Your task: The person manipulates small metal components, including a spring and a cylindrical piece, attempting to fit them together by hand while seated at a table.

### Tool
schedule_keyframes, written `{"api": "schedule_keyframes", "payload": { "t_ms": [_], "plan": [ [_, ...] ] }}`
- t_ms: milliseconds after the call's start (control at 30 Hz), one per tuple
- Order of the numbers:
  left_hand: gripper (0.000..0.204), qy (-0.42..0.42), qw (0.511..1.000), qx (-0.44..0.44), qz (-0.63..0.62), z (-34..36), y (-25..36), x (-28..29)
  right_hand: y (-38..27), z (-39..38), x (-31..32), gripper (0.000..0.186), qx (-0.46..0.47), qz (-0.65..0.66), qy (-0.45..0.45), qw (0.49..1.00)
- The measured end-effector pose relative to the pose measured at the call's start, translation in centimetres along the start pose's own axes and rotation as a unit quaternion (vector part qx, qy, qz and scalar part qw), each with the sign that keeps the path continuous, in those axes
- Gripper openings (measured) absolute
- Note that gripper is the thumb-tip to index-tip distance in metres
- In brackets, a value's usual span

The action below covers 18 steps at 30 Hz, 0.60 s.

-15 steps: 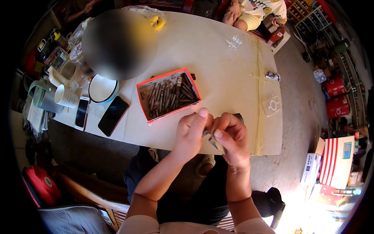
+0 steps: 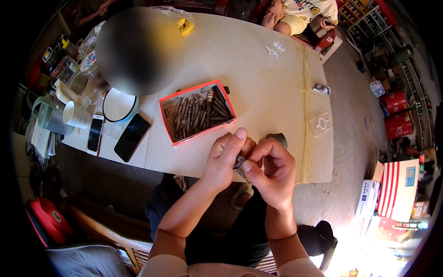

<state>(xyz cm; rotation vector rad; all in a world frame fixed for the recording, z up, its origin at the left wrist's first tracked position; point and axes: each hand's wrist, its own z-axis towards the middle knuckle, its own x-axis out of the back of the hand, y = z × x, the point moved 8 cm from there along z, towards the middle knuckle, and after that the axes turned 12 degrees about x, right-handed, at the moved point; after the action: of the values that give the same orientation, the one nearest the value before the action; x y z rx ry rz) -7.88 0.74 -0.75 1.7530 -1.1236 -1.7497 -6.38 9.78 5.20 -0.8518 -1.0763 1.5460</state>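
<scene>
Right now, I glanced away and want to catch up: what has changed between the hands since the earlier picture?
The right hand has brought its thumb left, toward the left hand, and the small piece between them now shows less past the fingers. I see nothing picked up or let go. The red-edged box, black phone and white phone stayed put on the table.

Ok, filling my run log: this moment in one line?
left grip: on small dark piece; right grip: at same piece; red-edged box: on table, dark rods inside
</scene>
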Motion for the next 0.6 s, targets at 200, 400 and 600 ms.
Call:
{"api": "schedule_keyframes", "payload": {
  "t_ms": [200,400,600],
  "plan": [
    [0.052,-0.01,0.996,-0.034,0.081,-0.3,0.5,-0.2,1.2,0.0,0.4,0.019,-0.069,0.054,-0.002,0.996],
    [0.051,-0.013,0.994,-0.028,0.105,-0.3,0.8,0.0,1.2,0.1,0.4,0.019,-0.064,0.048,-0.029,0.996],
    [0.052,-0.005,0.992,-0.032,0.123,-0.4,0.5,-0.2,2.2,-0.1,0.6,0.02,-0.094,0.117,-0.014,0.989]
  ]
}}
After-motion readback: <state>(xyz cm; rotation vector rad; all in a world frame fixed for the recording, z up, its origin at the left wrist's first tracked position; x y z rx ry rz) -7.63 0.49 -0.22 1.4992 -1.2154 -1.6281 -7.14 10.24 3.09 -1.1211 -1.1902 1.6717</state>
